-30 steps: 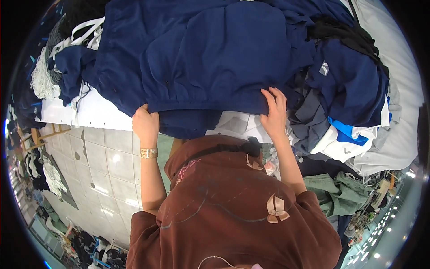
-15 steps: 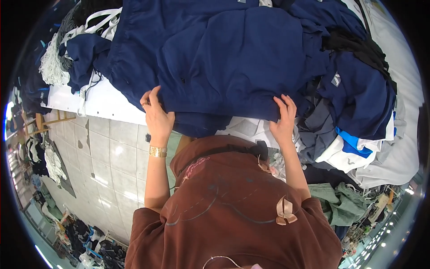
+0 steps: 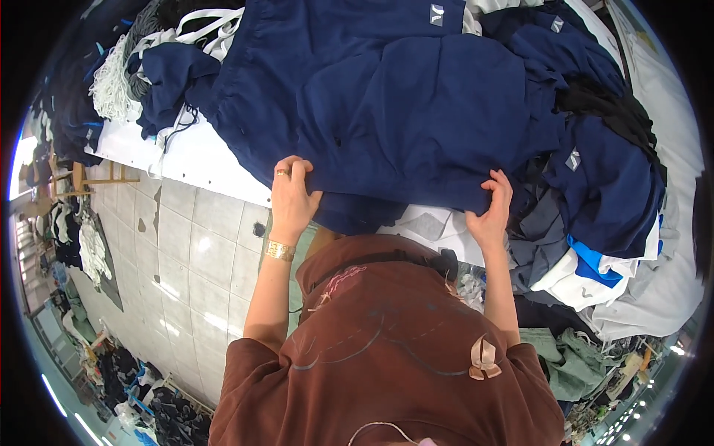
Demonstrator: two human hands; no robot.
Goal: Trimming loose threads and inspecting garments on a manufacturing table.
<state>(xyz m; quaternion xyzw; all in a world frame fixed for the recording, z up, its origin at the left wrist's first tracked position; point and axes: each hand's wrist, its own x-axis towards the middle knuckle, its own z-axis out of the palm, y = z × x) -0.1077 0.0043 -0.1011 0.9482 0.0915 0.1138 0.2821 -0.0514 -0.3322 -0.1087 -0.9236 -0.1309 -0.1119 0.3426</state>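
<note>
Both hands (image 3: 291,197) pinching soft navy garment (image 3: 416,111)

Both my forearms reach up from below, bare to the elbows, roughly parallel and well apart. My left hand (image 3: 291,195) lies palm down, fingers curled over and gripping, a ring on one finger and a gold band at the wrist. My right hand (image 3: 492,208) is raised with the fingers bent and pinched closed, thumb toward the left.
</note>
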